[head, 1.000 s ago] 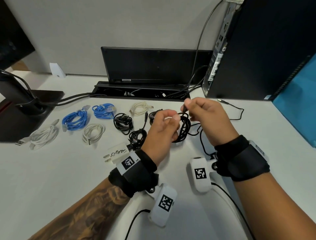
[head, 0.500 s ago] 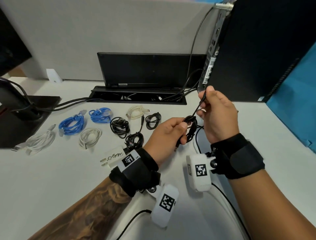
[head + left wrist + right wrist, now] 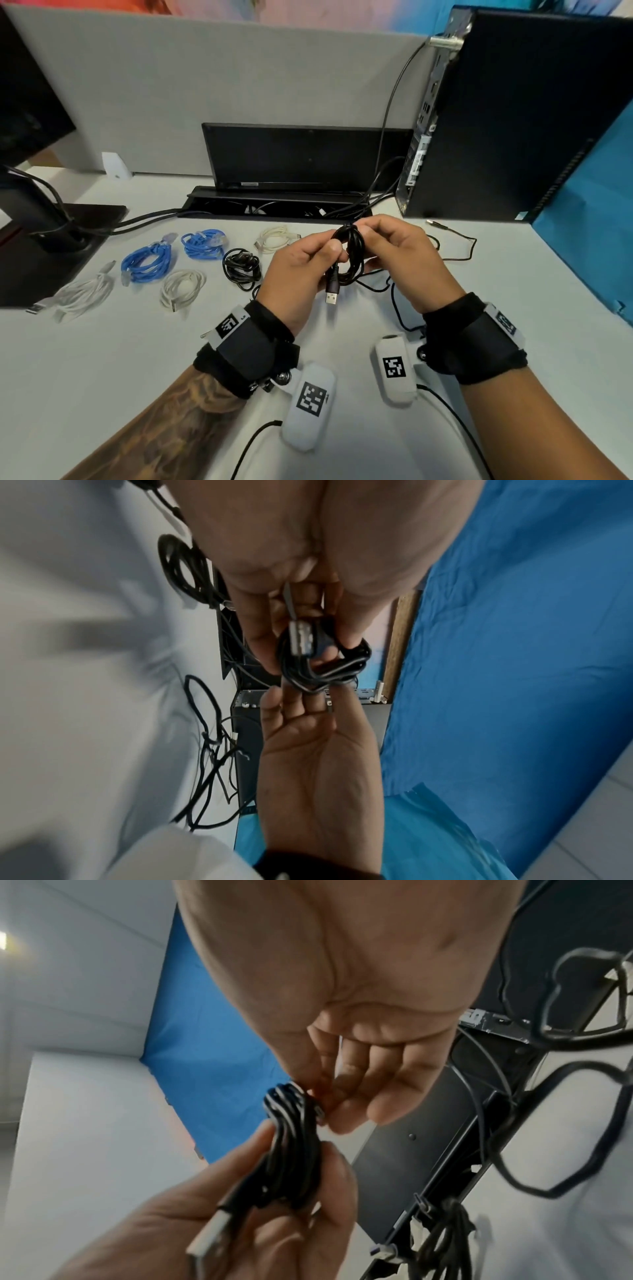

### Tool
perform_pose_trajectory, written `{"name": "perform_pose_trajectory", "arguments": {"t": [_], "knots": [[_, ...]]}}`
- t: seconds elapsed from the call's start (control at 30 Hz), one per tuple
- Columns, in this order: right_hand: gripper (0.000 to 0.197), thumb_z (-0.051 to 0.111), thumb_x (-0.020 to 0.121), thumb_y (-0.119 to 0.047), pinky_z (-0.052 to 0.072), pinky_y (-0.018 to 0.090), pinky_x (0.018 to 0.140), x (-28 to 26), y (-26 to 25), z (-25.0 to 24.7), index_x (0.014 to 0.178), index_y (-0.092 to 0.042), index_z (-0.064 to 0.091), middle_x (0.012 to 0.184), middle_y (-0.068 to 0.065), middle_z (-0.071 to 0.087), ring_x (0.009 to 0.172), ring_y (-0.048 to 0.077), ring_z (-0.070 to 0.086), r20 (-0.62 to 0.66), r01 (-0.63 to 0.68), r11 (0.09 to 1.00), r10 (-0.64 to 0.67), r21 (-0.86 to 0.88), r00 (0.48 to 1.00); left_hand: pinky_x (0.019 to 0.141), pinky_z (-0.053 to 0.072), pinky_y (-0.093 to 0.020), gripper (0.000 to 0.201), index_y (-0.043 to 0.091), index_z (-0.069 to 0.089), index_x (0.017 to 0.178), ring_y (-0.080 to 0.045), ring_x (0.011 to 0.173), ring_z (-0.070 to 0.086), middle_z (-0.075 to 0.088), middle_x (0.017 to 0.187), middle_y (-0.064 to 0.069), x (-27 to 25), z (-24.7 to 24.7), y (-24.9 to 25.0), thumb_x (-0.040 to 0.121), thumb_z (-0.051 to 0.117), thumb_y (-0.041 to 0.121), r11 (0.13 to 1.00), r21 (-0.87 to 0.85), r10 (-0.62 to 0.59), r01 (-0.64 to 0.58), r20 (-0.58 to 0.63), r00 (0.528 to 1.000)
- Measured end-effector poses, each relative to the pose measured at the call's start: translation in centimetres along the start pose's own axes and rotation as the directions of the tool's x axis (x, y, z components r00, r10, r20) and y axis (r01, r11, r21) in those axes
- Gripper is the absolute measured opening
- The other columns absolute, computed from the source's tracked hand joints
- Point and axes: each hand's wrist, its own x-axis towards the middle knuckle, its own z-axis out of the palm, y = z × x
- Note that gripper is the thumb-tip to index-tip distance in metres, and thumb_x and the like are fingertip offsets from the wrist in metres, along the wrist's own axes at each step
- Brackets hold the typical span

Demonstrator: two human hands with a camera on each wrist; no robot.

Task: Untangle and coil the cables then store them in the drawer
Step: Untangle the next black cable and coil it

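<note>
A black USB cable [image 3: 351,255] is wound into a small coil held above the white desk [image 3: 102,359]. My left hand [image 3: 301,263] grips the coil's side between thumb and fingers [image 3: 260,639]; its USB plug [image 3: 331,298] hangs down. My right hand [image 3: 394,246] pinches the top of the coil [image 3: 291,1110] with thumb and fingertips. A thin black cable [image 3: 455,246] lies loose on the desk behind my right hand. No drawer is in view.
Coiled cables lie in rows at the left: two blue [image 3: 147,263], white [image 3: 85,298], cream [image 3: 181,287] and black [image 3: 239,267]. A computer tower [image 3: 496,120] stands at the right, a monitor base [image 3: 51,233] at the left, a cable tray [image 3: 274,209] behind.
My right hand came down from its raised position and brought the cable's loose end onto the coil. Both hands now hold the coil together, a little higher and farther from me.
</note>
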Motion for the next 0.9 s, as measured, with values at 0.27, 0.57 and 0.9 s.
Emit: {"name": "perform_pose_trajectory", "arguments": {"t": [0.27,0.57,0.9], "knots": [[0.025,0.080,0.086,-0.018,0.057,0.037,0.088,-0.7,-0.9,0.3,0.107,-0.016,0.068,0.088,0.003,0.079,0.087,0.020,0.075,0.053,-0.038,0.997,0.035,0.060,0.998,0.051,0.045,-0.028,0.024,0.024,0.076,0.109,-0.021,0.058,0.052,0.063,0.072,-0.019,0.1,-0.4,0.3,0.099,0.057,0.013,0.979,0.183,0.115,-0.093,-0.117,0.986],[0.026,0.072,0.088,0.005,0.057,0.021,0.081,-0.5,-0.6,0.9,0.110,-0.008,0.071,0.097,0.005,0.078,0.088,0.011,0.074,-0.007,0.015,0.991,-0.014,0.130,1.000,0.075,0.057,-0.025,0.027,0.026,0.072,0.110,-0.005,0.078,0.068,0.073,0.086,-0.004,0.2,-0.4,0.7,0.095,0.063,0.006,0.940,0.292,0.197,-0.175,-0.046,0.979],[0.025,0.073,0.086,0.006,0.061,0.029,0.085,-0.7,-1.2,0.9,0.103,-0.009,0.063,0.091,0.008,0.074,0.084,0.022,0.074,-0.054,0.045,0.987,-0.037,0.153,0.998,0.082,0.059,-0.040,0.025,0.035,0.061,0.102,-0.020,0.082,0.070,0.072,0.085,-0.004,0.2,-0.7,1.6,0.097,0.060,0.010,0.896,0.401,0.211,-0.191,-0.005,0.977]]}}
